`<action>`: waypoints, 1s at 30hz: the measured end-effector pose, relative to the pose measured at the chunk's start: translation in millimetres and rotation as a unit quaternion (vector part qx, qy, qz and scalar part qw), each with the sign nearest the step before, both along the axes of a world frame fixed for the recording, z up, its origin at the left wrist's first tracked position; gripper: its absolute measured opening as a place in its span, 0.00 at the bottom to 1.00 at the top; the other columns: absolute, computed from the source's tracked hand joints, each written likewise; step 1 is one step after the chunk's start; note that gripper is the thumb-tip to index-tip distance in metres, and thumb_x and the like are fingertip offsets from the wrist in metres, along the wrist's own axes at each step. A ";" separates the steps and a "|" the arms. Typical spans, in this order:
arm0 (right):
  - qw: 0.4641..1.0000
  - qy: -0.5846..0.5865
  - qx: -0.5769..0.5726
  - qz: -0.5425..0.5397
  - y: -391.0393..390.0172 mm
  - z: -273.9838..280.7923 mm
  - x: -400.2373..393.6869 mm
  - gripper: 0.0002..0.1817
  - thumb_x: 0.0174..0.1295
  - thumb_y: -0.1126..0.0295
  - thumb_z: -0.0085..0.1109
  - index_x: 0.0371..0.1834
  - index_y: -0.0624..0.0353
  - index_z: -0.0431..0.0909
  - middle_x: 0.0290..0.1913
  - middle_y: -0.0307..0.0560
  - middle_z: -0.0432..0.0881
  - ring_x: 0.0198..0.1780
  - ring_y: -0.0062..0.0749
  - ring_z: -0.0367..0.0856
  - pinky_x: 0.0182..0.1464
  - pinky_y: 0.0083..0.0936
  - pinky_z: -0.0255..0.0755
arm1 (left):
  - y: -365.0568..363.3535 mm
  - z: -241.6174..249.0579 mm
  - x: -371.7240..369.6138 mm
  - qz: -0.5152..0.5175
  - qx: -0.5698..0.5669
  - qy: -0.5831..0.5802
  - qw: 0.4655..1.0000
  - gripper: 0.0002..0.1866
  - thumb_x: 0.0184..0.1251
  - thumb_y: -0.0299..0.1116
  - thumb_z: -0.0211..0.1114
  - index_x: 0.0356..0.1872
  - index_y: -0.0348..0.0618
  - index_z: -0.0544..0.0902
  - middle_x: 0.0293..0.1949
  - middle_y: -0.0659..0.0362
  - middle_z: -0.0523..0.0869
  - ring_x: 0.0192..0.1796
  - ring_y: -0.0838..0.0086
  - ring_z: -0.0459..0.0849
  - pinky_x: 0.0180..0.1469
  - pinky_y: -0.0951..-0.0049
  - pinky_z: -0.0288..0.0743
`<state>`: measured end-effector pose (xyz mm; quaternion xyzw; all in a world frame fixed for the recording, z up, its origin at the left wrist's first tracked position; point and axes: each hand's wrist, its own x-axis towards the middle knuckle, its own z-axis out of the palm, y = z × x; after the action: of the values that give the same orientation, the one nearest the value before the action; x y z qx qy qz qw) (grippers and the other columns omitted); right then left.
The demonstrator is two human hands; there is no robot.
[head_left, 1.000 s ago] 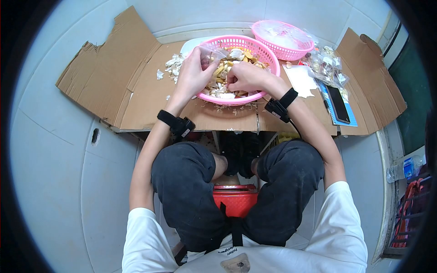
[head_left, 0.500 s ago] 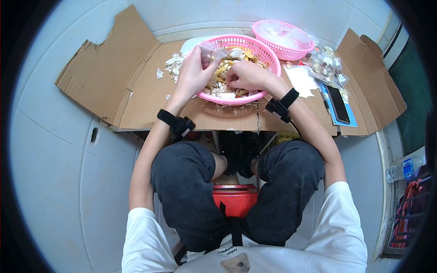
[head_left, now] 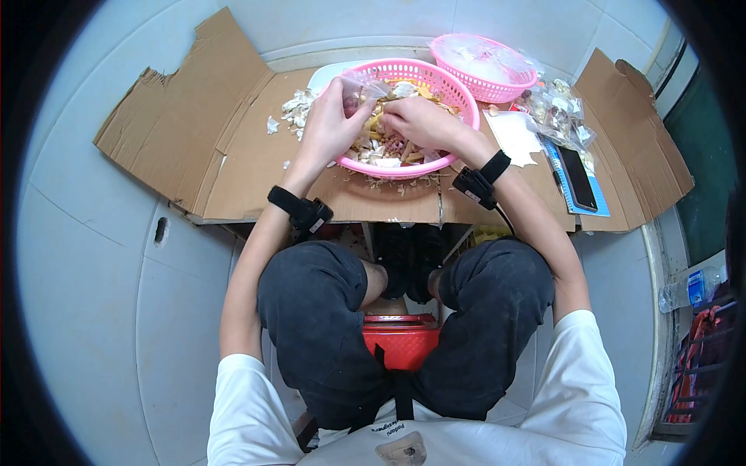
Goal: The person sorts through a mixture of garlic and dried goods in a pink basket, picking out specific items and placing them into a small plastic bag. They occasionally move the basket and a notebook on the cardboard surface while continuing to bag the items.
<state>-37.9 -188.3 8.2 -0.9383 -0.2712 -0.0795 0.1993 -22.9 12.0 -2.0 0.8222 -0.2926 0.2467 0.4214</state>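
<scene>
A pink plastic basket [head_left: 468, 97] holds a mix of pale, yellow and brown dried pieces [head_left: 381, 147]. Over its left side my left hand [head_left: 332, 120] is closed on a clear plastic bag [head_left: 365, 84], whose mouth faces right. My right hand [head_left: 420, 120] hovers above the middle of the basket, fingers pinched together close to the bag. Whatever sits between those fingertips is hidden or too small to name.
Behind to the right stands a second pink basket [head_left: 482, 81] with clear plastic bags in it. Filled small bags [head_left: 556, 109], a paper sheet [head_left: 514, 138] and a phone [head_left: 577, 179] on a blue notebook lie right. White flakes [head_left: 297, 109] are scattered left on the cardboard [head_left: 256, 175].
My right hand has risen from the pieces in the basket and shifted slightly up and left, nearer the bag. My left hand stays almost in place with the bag.
</scene>
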 end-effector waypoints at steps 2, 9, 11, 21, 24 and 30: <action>1.000 0.000 0.009 -0.026 -1.9 0.7 0.7 0.20 0.73 0.59 0.50 0.47 0.68 0.81 0.38 0.64 0.85 0.43 0.59 0.85 0.50 0.48 0.77 | -2.0 1.5 -2.2 0.007 0.007 0.004 1.000 0.20 0.66 0.41 0.71 0.44 0.33 0.78 0.32 0.52 0.87 0.33 0.71 0.85 0.37 0.67 0.77; 0.971 -0.098 0.204 -0.081 -0.4 13.3 -3.7 0.20 0.75 0.58 0.50 0.37 0.68 0.76 0.27 0.57 0.80 0.30 0.48 0.80 0.36 0.41 0.72 | -0.5 3.6 -7.3 -0.029 -0.027 0.010 0.999 0.19 0.65 0.40 0.72 0.43 0.33 0.78 0.34 0.50 0.87 0.34 0.68 0.87 0.39 0.66 0.79; 0.961 -0.132 0.239 -0.033 1.1 13.3 -7.5 0.16 0.73 0.61 0.55 0.36 0.66 0.75 0.26 0.53 0.80 0.27 0.41 0.77 0.35 0.37 0.71 | -0.2 6.1 -7.9 -0.016 0.009 0.025 1.000 0.19 0.65 0.40 0.72 0.44 0.33 0.78 0.35 0.50 0.87 0.36 0.68 0.87 0.40 0.67 0.79; 0.967 0.035 0.252 0.001 -19.7 32.6 14.3 0.13 0.64 0.66 0.64 0.44 0.65 0.86 0.37 0.45 0.87 0.39 0.27 0.82 0.46 0.27 0.75 | -6.3 15.8 9.6 -0.072 0.099 0.074 0.990 0.18 0.62 0.37 0.71 0.43 0.34 0.77 0.31 0.53 0.82 0.34 0.66 0.83 0.38 0.65 0.76; 0.969 0.132 0.210 0.019 -26.5 45.1 28.5 0.13 0.62 0.69 0.63 0.46 0.65 0.87 0.38 0.46 0.88 0.41 0.26 0.82 0.49 0.26 0.75 | -13.7 21.5 13.9 -0.090 0.128 0.133 0.979 0.23 0.61 0.36 0.71 0.51 0.33 0.74 0.35 0.52 0.83 0.39 0.68 0.84 0.42 0.65 0.77; 0.975 0.162 0.136 0.065 -21.4 56.7 28.6 0.15 0.61 0.69 0.63 0.48 0.64 0.88 0.42 0.48 0.89 0.42 0.29 0.82 0.52 0.31 0.75 | -25.6 29.3 7.0 -0.138 0.059 0.229 0.962 0.34 0.57 0.34 0.74 0.62 0.33 0.69 0.48 0.49 0.83 0.51 0.68 0.85 0.54 0.67 0.78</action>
<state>-9.2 -209.7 64.9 -0.8835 -0.2821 0.0503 0.3706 -15.8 -13.6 27.3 0.8317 -0.3129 -0.0261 0.4579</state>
